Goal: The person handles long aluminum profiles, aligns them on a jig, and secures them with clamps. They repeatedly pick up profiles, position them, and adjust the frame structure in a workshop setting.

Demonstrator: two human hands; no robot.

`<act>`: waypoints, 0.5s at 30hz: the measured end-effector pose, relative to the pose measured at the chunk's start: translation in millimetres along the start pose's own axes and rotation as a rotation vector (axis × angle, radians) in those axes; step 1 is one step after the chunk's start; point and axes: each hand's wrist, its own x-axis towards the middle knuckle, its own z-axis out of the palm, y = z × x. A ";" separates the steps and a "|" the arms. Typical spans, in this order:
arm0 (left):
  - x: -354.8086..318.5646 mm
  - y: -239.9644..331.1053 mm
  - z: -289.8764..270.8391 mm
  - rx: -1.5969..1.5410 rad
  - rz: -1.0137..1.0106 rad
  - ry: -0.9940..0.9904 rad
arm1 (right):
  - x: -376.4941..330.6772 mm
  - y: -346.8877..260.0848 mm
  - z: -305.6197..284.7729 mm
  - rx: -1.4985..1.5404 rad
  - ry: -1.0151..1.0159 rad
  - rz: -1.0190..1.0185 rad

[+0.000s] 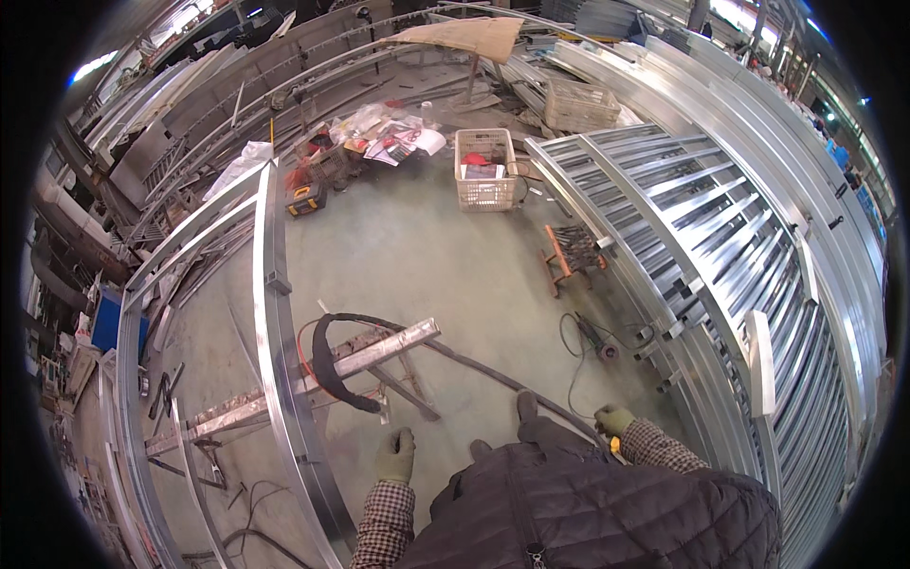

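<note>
My left hand [396, 457], in a grey-green glove, hangs beside the metal frame [272, 313] with its fingers curled in; nothing shows in it. The frame is silvery, made of long square tubes, and rests on a stand with a worn metal beam [379, 353]. My right hand [615, 419], gloved alike, is out to the right of my body with its fingers closed. Whether it holds something small I cannot make out. A small yellow object [616, 446] shows just below that hand, against my dark jacket; its kind is unclear. Neither hand touches the frame.
A thick black cable [332, 365] drapes over the beam and runs to my feet. A power tool with a cord [605, 349] lies on the floor at right. Barred metal panels [701, 209] are stacked beyond it. Ahead stand an orange rack [571, 254] and a plastic crate [485, 194].
</note>
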 end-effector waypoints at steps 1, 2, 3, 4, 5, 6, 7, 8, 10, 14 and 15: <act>14.0 6.4 3.6 0.024 -0.027 0.008 | 7.6 0.4 1.4 -0.001 -0.028 0.040; 24.4 11.8 9.0 -0.002 -0.001 -0.012 | 18.3 1.4 0.0 -0.052 -0.034 0.064; 34.3 17.3 13.6 -0.013 -0.024 -0.029 | 28.0 5.8 0.0 -0.103 -0.050 0.090; 42.9 23.8 15.6 -0.039 -0.039 -0.043 | 40.7 7.8 1.3 -0.140 -0.086 0.103; 48.9 30.4 18.7 -0.013 -0.030 -0.035 | 58.8 5.0 -0.9 -0.205 -0.108 0.056; 52.4 37.1 23.0 -0.008 -0.024 -0.028 | 76.8 1.7 -5.3 -0.265 -0.147 0.004; 54.4 44.1 28.6 -0.018 -0.024 -0.025 | 93.3 -2.8 -11.8 -0.356 -0.161 -0.025; 56.0 51.7 33.8 0.000 -0.040 -0.021 | 110.0 -12.8 -16.0 -0.642 -0.214 -0.259; 55.4 67.6 42.8 0.015 -0.072 -0.020 | 130.5 -43.3 -29.1 -0.289 -0.216 -0.070; 45.7 96.6 58.7 -0.058 -0.160 -0.025 | 156.4 -158.3 -62.8 -0.251 -0.133 -0.117; 42.0 103.2 59.6 -0.085 -0.173 -0.033 | 158.8 -191.1 -70.6 -0.279 -0.122 -0.211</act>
